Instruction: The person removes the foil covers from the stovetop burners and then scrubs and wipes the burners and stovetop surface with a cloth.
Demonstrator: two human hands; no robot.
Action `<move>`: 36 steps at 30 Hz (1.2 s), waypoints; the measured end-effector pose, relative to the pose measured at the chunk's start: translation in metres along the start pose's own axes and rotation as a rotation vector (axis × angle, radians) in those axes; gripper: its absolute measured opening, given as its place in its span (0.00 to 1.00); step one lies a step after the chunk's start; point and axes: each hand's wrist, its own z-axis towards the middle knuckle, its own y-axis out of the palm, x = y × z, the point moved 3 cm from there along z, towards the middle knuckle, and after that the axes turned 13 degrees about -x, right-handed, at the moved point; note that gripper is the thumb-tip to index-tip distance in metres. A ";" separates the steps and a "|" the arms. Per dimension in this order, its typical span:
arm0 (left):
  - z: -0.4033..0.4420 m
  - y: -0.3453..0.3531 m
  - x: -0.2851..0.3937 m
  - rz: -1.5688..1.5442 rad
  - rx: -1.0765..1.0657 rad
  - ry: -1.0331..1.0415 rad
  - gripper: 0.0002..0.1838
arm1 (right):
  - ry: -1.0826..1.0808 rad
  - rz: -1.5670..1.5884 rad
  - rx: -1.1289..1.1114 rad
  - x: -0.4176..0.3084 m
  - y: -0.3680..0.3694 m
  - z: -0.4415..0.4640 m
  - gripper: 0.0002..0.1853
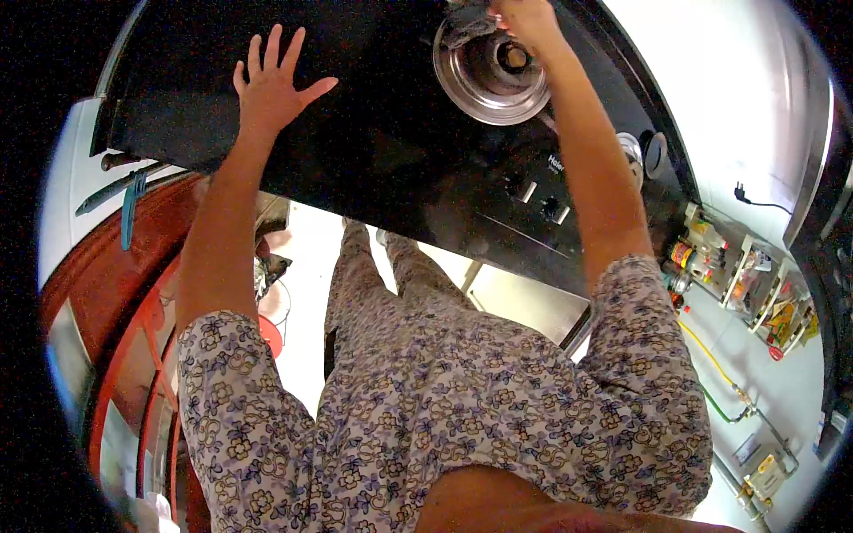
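My left hand (271, 96) is spread with its fingers apart over the black glass surface of a gas hob (373, 133). It holds nothing. Up at the top edge, my right hand (529, 25) is closed on a dark grey cloth (471, 25), partly cut off by the frame. The cloth lies against the far rim of a round, shiny steel burner pan (484, 108), which has a brass-coloured burner centre (514, 59). My right forearm passes beside this pan and partly covers a second steel ring (631, 153) on the right.
Two control knobs (556, 211) sit near the hob's front edge. A round dark disc (656, 155) stands by the right ring. A rack with bottles and packets (755, 275) is on the right, near a yellow hose (706, 355). A teal strip (130, 211) hangs at left.
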 end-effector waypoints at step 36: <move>0.002 -0.004 0.002 0.010 -0.022 0.004 0.45 | -0.363 0.118 -0.275 0.086 -0.062 0.024 0.21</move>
